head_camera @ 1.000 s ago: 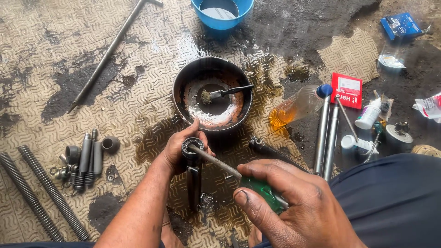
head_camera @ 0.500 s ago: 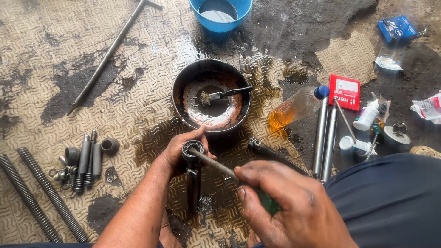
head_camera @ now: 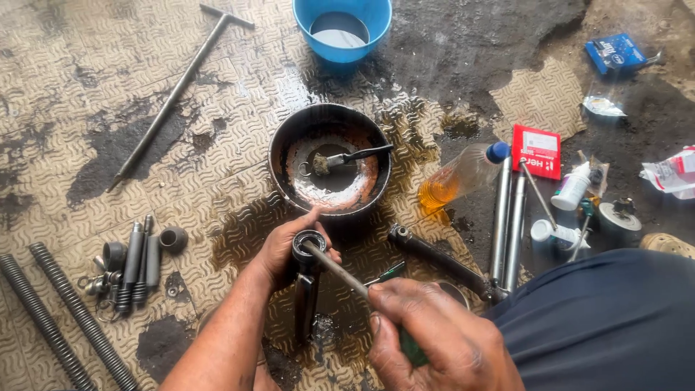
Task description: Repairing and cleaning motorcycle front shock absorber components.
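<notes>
A dark fork tube (head_camera: 305,297) is held upright on the floor (head_camera: 72,87) by the clenched left hand (head_camera: 279,250), steadied while a screwdriver (head_camera: 340,269), gripped in the right hand (head_camera: 434,340), is levered into its seal.

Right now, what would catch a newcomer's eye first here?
At bottom centre, the left hand grips an upright dark tube while the right hand pokes a green-handled screwdriver into its top. Just beyond sits a grimy round pan holding a brush, with a blue bucket farther up.
</notes>
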